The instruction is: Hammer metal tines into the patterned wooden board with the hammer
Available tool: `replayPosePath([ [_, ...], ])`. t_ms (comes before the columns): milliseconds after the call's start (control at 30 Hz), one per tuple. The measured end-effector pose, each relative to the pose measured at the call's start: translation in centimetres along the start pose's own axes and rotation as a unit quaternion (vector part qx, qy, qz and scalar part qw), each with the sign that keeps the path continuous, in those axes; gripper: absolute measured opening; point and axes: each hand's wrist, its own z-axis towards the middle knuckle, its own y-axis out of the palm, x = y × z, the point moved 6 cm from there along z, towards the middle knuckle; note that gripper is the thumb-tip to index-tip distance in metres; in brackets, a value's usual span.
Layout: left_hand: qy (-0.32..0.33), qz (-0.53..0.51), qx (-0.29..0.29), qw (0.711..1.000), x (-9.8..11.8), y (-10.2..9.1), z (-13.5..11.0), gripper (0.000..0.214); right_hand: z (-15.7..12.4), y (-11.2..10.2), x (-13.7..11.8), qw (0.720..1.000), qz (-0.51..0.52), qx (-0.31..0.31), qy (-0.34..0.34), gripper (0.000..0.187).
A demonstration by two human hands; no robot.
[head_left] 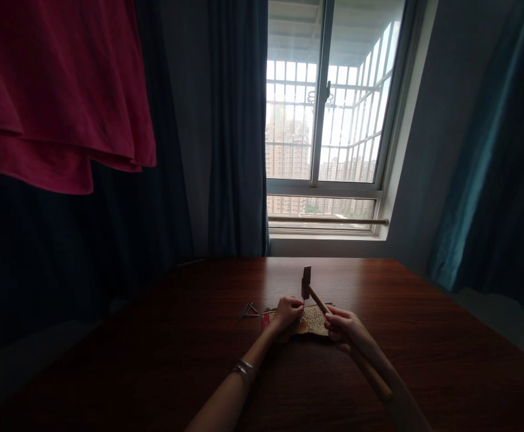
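Observation:
My right hand [345,329] is wrapped round the wooden handle of a hammer [318,299]. The hammer's dark metal head stands over the board, just right of my left fingertips. With its fingers pinched, my left hand [289,312] steadies a thin nail [304,303] under the hammer head; the nail's lower end is hard to make out. Beneath both hands lies a pale, worn wooden board [318,321] dotted with many small dark marks, reddish at its left end. Several loose nails [249,311] lie in a small pile left of the board.
The brown wooden table [189,354] reaches to the wall below a barred window [325,144]. Dark blue curtains [239,132] hang on both sides. A red cloth [63,90] hangs at the upper left.

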Motion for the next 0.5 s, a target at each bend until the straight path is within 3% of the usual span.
replayPosePath([
  [500,-0.004,0.006,-0.005,1.0,-0.39,0.38,0.06,0.021,-0.05,-0.19,0.49,1.0,-0.008,0.01,-0.015,0.054],
])
